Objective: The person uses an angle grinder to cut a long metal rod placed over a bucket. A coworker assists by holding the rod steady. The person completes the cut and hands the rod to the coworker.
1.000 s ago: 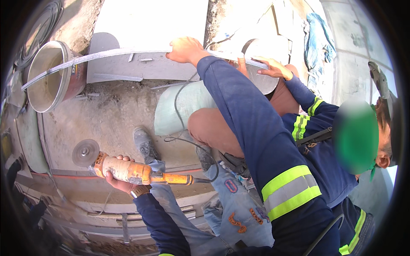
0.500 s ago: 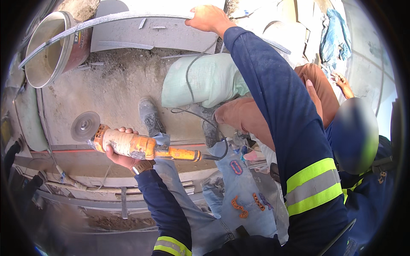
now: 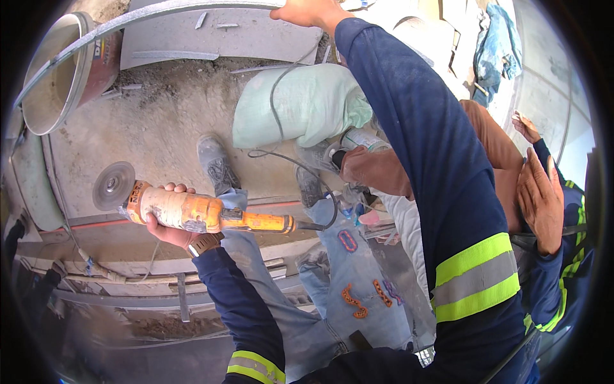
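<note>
My left hand (image 3: 171, 234) is wrapped round the taped body of an orange angle grinder (image 3: 206, 214), held level above the ground. The grinder's round grey disc (image 3: 114, 185) points left, and its cord loops off from the handle's right end. At the top edge, my outstretched right hand (image 3: 312, 11) grips the end of a long, thin grey strip (image 3: 167, 8). That strip curves away to the left, passing over a large bucket (image 3: 80, 77). Part of the right hand is cut off by the frame edge.
A pale green sack (image 3: 297, 105) lies ahead of my shoes. Beyond it is a grey slab (image 3: 192, 38) with offcuts on it. At right, close to my arm, a co-worker in brown trousers (image 3: 492, 137) has one hand (image 3: 540, 198) raised. Blue plastic (image 3: 495, 54) lies at far right.
The view has shifted, and my right hand with the strip sits higher in it. The grinder is slightly further left. The co-worker's head has left the view and one hand has come up.
</note>
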